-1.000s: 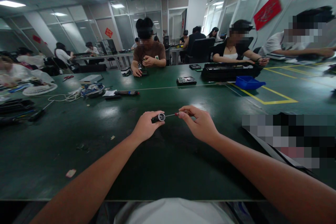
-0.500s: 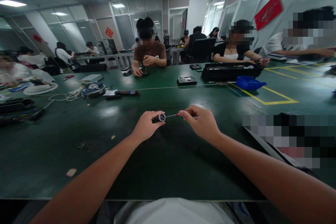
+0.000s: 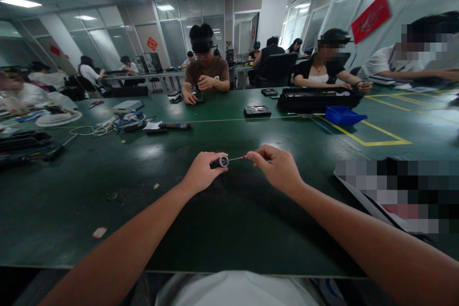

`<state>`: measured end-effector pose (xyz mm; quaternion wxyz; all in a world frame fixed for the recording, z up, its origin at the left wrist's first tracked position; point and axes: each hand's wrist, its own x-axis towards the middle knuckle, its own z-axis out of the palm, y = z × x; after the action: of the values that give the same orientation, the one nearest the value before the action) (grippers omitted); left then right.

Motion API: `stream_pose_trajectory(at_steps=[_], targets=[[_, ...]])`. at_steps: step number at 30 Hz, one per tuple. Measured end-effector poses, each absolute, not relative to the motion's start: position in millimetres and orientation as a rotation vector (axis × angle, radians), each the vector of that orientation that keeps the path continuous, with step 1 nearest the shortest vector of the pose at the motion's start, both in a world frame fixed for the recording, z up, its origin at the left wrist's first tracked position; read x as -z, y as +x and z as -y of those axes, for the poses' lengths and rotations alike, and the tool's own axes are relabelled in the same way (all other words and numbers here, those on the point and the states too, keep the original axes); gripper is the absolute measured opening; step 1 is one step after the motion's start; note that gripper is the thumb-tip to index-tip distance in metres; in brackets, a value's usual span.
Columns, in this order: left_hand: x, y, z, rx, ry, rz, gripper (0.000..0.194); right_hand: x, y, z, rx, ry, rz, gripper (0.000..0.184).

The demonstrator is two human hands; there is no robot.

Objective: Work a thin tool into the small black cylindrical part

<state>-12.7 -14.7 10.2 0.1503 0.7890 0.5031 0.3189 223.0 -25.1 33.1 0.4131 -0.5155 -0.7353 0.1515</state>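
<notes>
My left hand (image 3: 201, 172) is closed around a small black cylinder with a silver round end (image 3: 221, 161), held just above the green table (image 3: 229, 220). My right hand (image 3: 278, 167) pinches a thin screwdriver with a red handle (image 3: 241, 157), its metal tip pointing left into the cylinder's silver end. Both hands meet near the table's middle, in front of me.
A blue tray (image 3: 342, 114) and a long black case (image 3: 315, 98) lie far right. A black device (image 3: 256, 111) sits mid-table. Cables, tools and a white fan (image 3: 59, 117) crowd the left. Other people sit working across the table. A blurred object (image 3: 394, 191) lies at my right.
Hands and tool have stayed almost still; my right fingers have slid slightly along the screwdriver handle. The view has shifted a little.
</notes>
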Motion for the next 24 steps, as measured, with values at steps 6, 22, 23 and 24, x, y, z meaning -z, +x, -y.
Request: stream_pose_trajectory(at_steps=[6, 22, 23, 24], targets=[[-10.4, -12.4, 14.0, -0.894, 2.324, -1.452, 0.037, -31.1, 222.1, 28.9, -0.203, -1.231, 1.949, 0.050], [-6.5, -12.8, 12.2, -0.920, 2.315, -1.416, 0.036, -31.5, 220.1, 28.1, -0.519, -1.091, 2.013, 0.017], [-6.0, -12.9, 12.1, -0.921, 2.315, -1.408, 0.036, -31.9, 220.1, 28.0, -0.518, -1.098, 2.027, 0.018], [-5.5, -13.0, 11.9, -0.924, 2.316, -1.398, 0.037, -32.4, 220.1, 27.9, -0.510, -1.110, 2.046, 0.022]])
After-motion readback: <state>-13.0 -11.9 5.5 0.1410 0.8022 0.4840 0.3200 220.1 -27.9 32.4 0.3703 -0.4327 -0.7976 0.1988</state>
